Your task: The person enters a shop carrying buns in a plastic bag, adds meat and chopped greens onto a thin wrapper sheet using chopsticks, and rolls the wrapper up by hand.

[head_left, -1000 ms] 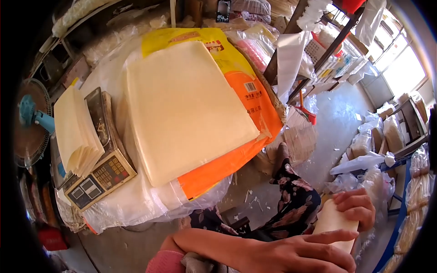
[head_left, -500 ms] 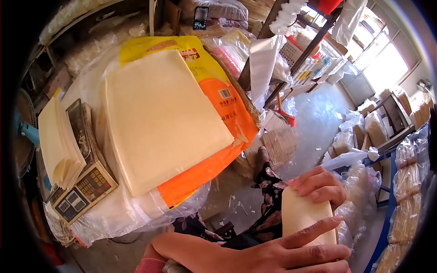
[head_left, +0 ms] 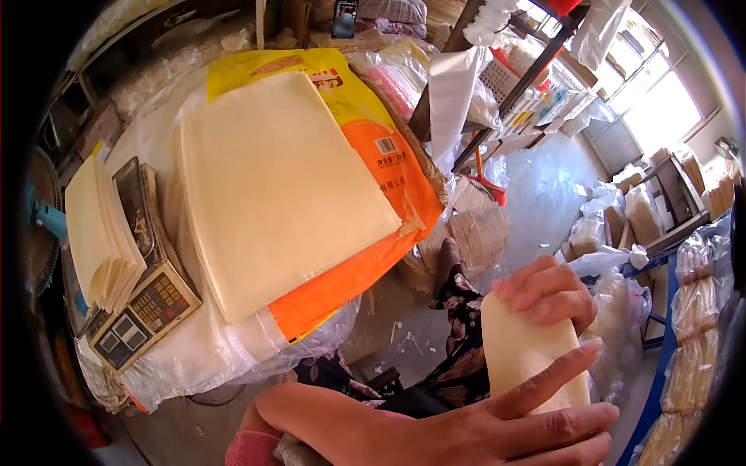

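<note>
A folded bundle of thin cream sheets [head_left: 519, 349] is between my two hands at the lower right, over my lap. My right hand [head_left: 548, 293] curls its fingers over the bundle's far end. Across the near end lies my left hand [head_left: 536, 423], fingers somewhat apart and its thumb side hidden, pressing on the sheets. A large flat stack of similar cream sheets [head_left: 284, 190] rests on a yellow and orange printed sack [head_left: 400, 175]. Left of it, another folded bundle of sheets [head_left: 101, 233] sits on a worn digital scale [head_left: 148, 318].
Clear plastic [head_left: 202, 365] covers the work surface's near edge. A fan [head_left: 43, 217] stands at far left and a phone [head_left: 344, 19] at the back. Flattened cardboard [head_left: 479, 237] lies on the floor. Wrapped bundles [head_left: 694, 349] fill a blue-framed rack at right.
The view has tilted slightly, so the stack and scale sit a little higher in it. My hands have shifted slightly rightward with the folded bundle, still holding it.
</note>
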Demonstrator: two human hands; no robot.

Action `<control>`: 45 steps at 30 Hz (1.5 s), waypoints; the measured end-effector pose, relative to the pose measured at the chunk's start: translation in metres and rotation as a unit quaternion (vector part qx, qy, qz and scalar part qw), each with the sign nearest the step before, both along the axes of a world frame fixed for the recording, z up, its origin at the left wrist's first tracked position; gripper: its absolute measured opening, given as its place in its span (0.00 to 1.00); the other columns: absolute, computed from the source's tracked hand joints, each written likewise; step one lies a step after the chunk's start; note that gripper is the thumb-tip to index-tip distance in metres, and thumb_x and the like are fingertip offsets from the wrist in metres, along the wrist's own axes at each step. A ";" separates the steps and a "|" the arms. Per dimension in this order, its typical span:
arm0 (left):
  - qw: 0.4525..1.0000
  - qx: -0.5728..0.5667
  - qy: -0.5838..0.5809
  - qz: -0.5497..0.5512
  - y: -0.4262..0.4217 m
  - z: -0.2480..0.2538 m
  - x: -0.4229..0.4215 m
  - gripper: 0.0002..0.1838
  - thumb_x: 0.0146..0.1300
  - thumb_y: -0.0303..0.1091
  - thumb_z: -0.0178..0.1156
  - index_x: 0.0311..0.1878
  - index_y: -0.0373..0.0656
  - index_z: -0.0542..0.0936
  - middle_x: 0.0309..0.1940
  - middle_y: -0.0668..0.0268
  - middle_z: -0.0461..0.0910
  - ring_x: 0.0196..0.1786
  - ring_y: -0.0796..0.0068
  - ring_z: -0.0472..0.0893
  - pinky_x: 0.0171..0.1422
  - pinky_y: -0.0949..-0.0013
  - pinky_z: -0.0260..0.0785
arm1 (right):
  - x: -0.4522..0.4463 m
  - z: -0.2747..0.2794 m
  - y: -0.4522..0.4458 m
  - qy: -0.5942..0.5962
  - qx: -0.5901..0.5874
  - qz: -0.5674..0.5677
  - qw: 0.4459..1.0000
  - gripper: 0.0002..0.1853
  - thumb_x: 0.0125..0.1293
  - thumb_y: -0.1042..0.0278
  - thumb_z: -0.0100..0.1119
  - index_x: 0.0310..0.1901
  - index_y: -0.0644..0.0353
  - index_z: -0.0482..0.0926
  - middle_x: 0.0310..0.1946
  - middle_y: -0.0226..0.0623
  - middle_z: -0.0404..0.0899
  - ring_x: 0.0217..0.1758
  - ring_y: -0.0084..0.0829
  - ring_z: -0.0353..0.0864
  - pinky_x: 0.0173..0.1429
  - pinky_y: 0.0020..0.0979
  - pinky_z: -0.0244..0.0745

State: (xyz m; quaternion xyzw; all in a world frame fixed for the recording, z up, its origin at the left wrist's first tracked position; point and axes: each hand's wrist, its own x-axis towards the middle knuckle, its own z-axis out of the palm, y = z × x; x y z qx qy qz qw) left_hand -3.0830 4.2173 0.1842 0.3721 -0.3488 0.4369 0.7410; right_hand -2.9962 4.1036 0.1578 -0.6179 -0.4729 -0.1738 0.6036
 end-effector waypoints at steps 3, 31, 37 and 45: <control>0.999 -0.028 0.020 -0.012 -0.007 0.002 -0.004 0.03 0.52 0.26 0.57 0.30 0.40 0.78 0.34 0.59 0.78 0.46 0.61 0.79 0.65 0.34 0.52 | -0.004 -0.006 0.005 0.021 0.048 -0.011 0.999 0.05 0.54 0.74 0.60 0.31 0.64 0.75 0.31 0.47 0.77 0.32 0.37 0.77 0.39 0.38 0.80; 0.997 0.005 -0.007 -0.081 -0.021 -0.009 0.022 0.03 0.53 0.25 0.58 0.32 0.40 0.79 0.35 0.59 0.79 0.45 0.59 0.81 0.66 0.34 0.49 | 0.011 0.003 -0.007 0.002 0.036 -0.004 0.999 0.06 0.53 0.75 0.63 0.30 0.64 0.75 0.31 0.44 0.78 0.32 0.36 0.78 0.38 0.36 0.80; 0.997 -0.007 -0.002 -0.079 -0.032 -0.028 0.036 0.03 0.53 0.25 0.59 0.32 0.40 0.79 0.35 0.59 0.79 0.44 0.58 0.81 0.66 0.34 0.49 | 0.015 0.007 -0.014 -0.011 -0.030 0.010 0.999 0.05 0.53 0.75 0.63 0.30 0.65 0.76 0.30 0.45 0.78 0.31 0.36 0.78 0.37 0.35 0.80; 0.998 -0.023 -0.028 -0.057 -0.032 -0.034 0.039 0.03 0.54 0.25 0.59 0.32 0.40 0.79 0.35 0.59 0.79 0.44 0.58 0.81 0.67 0.34 0.48 | 0.018 0.002 -0.018 -0.014 -0.051 0.026 0.998 0.08 0.53 0.72 0.64 0.30 0.66 0.77 0.31 0.46 0.78 0.31 0.37 0.77 0.38 0.36 0.79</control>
